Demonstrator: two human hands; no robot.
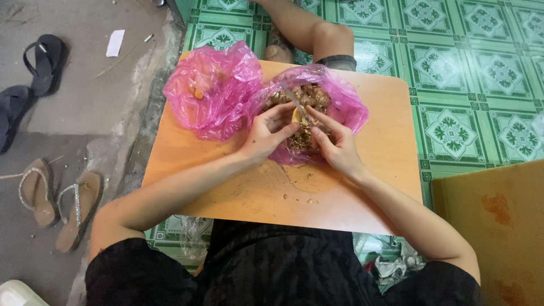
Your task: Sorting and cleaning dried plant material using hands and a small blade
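My left hand [266, 135] and my right hand [334, 141] meet over an open pink plastic bag [345, 105] full of small brown husked pieces [309, 96] on a low orange table [385, 158]. My left hand pinches a small yellowish piece [295, 115]. My right hand grips a thin knife [298, 103], its blade laid against that piece. A second pink bag [212, 90], crumpled and holding something orange, lies to the left of the first.
Another person's bare leg [309, 31] rests beyond the table on the green patterned floor tiles [470, 68]. Sandals [56, 195] and dark flip-flops [34, 73] lie on the concrete at left. A second orange board [493, 226] sits at right. Crumbs dot the tabletop.
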